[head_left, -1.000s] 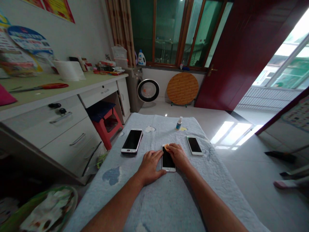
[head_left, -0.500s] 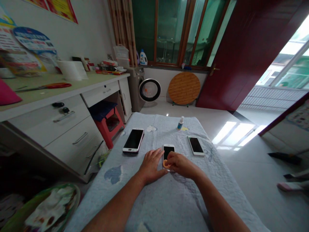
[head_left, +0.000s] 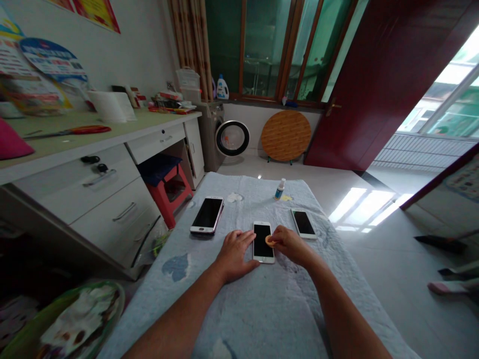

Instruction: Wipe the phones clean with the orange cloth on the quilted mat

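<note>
At far left, beside you, a green-rimmed basket holds crumpled, stained white paper. Above it runs a white desk with drawers; on its pale green top lie scissors with red handles and, behind them, a white paper roll. A red stool with a dark blue top is tucked partly under the desk.

In front of you, a pale blue cloth covers a low surface. On its left side a large white phone lies face up on top of another dark, flat object. Next comes your left hand, laid palm down: its four fingers are stretched out and close together, their tips at the left edge of the middle phone, while the thumb is spread away, reaching the lower left corner.

That middle phone, white-framed with a dark screen, lies face up between your hands. Your right hand comes in from its right side, thumb and fingers pinching a small orange pad against the right part of the screen; the other fingers look curled in. Beyond the phone, near the far edge of the cloth, a small spray bottle stands upright. Farthest right on the cloth, a smaller white phone lies face up, apart from your right hand.
</note>
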`<state>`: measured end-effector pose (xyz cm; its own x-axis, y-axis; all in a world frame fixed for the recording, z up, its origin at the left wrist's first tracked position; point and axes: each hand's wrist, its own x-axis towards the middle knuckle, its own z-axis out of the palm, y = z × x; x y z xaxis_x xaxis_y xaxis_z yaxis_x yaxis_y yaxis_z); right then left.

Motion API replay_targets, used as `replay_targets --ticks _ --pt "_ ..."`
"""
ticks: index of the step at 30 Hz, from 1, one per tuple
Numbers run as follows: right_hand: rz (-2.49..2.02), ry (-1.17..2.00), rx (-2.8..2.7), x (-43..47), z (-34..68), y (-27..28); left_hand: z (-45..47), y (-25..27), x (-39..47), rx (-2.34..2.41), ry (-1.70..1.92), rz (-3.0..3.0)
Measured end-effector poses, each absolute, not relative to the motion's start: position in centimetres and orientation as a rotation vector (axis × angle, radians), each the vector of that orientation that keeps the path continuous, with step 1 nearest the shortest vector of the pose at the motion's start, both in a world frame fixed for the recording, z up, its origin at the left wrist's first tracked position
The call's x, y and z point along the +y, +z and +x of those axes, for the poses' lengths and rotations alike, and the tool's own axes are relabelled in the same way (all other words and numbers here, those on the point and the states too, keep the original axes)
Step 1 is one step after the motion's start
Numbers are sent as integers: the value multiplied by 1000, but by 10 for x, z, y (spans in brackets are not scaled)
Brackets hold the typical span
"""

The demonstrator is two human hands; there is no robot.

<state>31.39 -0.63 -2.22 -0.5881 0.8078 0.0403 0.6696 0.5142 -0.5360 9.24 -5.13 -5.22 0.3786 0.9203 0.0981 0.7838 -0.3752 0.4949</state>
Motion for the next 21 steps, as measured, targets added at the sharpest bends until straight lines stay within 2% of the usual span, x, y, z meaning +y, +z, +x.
replay_targets --ticks 5,13,21 --pt "-1268 565 -2473 -7 304 -25 93 -52 -52 1439 589 2319" --pt "-1160 528 -2586 -1 282 -29 96 -49 -54 1353 688 2326" --pt "-1301 340 -2567 34 263 -42 94 -58 -52 1330 731 2343"
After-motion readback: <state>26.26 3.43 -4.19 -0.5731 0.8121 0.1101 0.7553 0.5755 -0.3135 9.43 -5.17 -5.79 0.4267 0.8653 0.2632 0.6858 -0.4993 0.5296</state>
